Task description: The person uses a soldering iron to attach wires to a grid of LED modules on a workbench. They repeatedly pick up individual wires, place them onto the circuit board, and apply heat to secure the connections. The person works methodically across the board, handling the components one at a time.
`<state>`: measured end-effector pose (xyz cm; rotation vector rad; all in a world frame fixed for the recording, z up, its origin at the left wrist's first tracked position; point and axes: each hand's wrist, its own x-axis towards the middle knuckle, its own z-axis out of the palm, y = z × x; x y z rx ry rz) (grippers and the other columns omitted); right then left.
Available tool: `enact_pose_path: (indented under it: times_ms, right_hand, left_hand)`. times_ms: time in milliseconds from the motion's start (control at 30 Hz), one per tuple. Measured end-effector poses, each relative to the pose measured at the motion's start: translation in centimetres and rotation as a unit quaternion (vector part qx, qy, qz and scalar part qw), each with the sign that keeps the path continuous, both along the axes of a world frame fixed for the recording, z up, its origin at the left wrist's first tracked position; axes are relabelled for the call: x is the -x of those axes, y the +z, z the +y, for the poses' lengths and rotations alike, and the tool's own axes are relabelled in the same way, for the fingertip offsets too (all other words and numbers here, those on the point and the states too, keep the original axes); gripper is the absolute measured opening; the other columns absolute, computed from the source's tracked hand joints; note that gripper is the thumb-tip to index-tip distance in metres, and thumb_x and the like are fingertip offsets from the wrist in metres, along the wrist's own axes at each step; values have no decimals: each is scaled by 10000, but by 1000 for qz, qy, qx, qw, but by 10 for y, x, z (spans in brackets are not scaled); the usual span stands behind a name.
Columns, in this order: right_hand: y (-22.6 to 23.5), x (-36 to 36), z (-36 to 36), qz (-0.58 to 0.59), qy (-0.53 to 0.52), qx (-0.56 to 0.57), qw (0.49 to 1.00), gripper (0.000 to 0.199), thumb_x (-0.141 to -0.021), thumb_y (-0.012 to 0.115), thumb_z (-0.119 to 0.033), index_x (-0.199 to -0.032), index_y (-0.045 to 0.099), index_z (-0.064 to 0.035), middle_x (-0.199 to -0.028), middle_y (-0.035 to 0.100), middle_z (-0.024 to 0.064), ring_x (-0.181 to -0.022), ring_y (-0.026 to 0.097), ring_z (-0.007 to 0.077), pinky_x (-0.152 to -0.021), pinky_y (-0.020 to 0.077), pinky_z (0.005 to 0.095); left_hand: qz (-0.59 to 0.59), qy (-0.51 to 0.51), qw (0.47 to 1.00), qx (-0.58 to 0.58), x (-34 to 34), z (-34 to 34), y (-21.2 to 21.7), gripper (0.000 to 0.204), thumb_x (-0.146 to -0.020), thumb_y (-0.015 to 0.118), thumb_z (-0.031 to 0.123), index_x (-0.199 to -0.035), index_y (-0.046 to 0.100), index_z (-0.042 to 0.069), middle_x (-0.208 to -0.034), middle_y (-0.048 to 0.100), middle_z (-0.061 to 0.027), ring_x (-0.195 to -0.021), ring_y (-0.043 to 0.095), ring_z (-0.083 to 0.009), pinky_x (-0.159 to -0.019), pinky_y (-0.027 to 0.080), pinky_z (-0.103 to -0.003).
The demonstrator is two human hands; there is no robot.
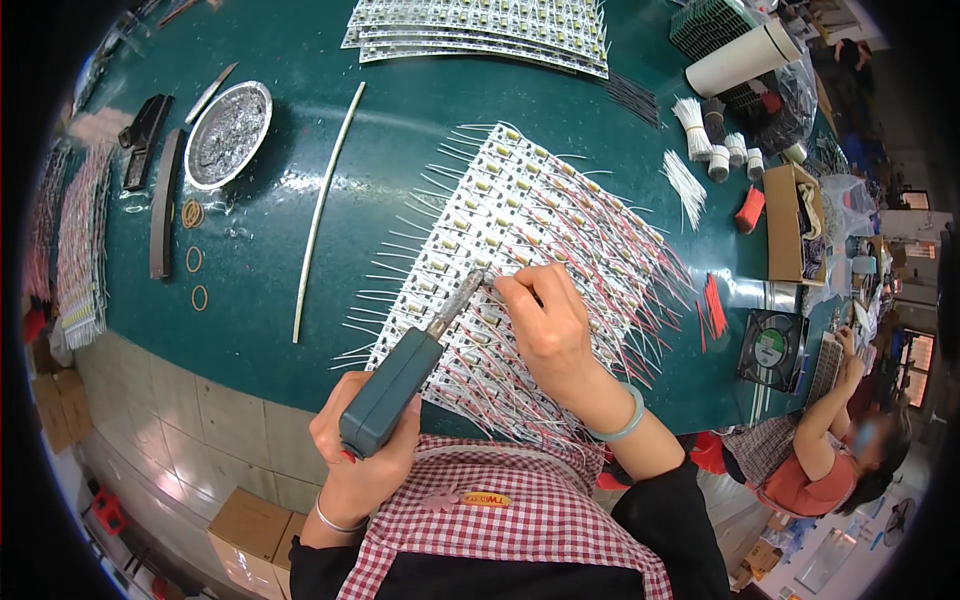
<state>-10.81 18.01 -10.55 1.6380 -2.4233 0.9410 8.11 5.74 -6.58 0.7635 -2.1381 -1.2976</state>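
My left hand (345,478) is wrapped round the green handle of a soldering gun (392,385). Its metal tip reaches up and right to the middle of a sheet of white circuit boards (470,235). Right beside that tip, my right hand (552,325) is closed in a pinch over the boards; what its fingertips hold is too small to make out. Small yellowish components sit in rows on the boards. White wires stick out along their left edge, and red and white wires (590,265) fan over the right side and under my right hand.
At left stand a metal bowl (193,165) of grey scrap, a dark bar (166,205) and rubber bands (195,259). A pale rod (328,210) lies left of the boards. More boards (480,30), white wire bundles (690,128) and a fan (772,348) lie beyond. A co-worker (825,450) sits right.
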Motion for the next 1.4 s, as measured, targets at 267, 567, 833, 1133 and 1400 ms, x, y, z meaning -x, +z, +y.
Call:
enact_pose_path:
  times_ms: [267,567,833,1133,1400]
  right_hand:
    - [-2,0,0,1,-1,2,1000,327,-686,601,97,-1007,622,39,-925,545,132,-836,547,293,-677,489,370]
    - [3,0,0,23,-9,17,1000,308,-691,618,67,-996,633,26,-915,561,117,-830,559,278,-662,480,364]
    - [19,-11,2,35,1,15,999,291,-676,652,24,-967,657,24,-859,580,90,-774,561,253,-633,467,344]
    - [5,-16,2,16,15,-21,1000,308,-701,630,30,-1008,650,37,-864,565,94,-790,557,254,-632,471,344]
    - [5,-16,2,29,18,-21,999,308,-699,637,28,-1005,650,52,-871,563,100,-799,559,259,-627,481,346]
  left_hand:
    - [8,11,1000,-22,0,2,0,148,-713,729,-105,-835,660,-56,-815,653,-122,-672,634,-184,-589,489,-282]
    - [-31,-2,999,-30,-9,-1,2,194,-717,729,-97,-904,681,-75,-905,682,-163,-758,672,-223,-660,525,-294]
    - [-28,16,998,-55,-21,-1,-2,210,-724,743,-72,-923,679,-85,-929,686,-177,-761,677,-230,-657,530,-299]
    - [-34,16,996,-81,-28,2,-4,191,-720,745,-79,-896,669,-78,-906,680,-165,-754,674,-220,-647,526,-295]
    - [-23,-6,999,-41,-22,1,-2,161,-722,733,-93,-856,653,-59,-853,658,-131,-704,642,-190,-615,499,-284]
